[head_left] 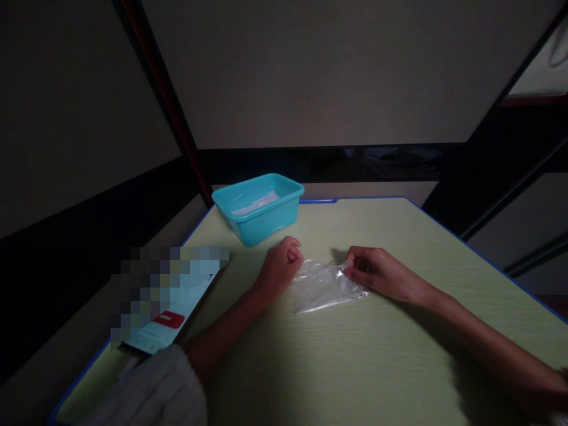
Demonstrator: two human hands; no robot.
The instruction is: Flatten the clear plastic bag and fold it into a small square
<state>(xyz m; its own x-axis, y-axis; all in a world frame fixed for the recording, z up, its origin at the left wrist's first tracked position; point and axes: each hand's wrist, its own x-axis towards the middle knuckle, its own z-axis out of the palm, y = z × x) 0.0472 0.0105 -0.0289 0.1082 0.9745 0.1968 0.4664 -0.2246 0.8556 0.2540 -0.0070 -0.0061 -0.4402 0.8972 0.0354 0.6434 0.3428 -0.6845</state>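
A clear plastic bag [326,290] lies spread between my two hands, low over the pale table. My right hand [373,272] pinches its upper right corner between thumb and fingers. At the bag's upper left corner, my left hand [281,263] is closed, fingers curled, with the bag's edge at its fingertips. Behind my left hand stands a turquoise plastic basket [266,222] with some white, flat material [257,203] in it; what that material is I cannot make out.
The table [377,367] has a pale wood-grain top and a blue edge. At its left side lies a tablet or phone with a lit screen [155,331], partly blurred out. Large panels [310,77] rise behind the table.
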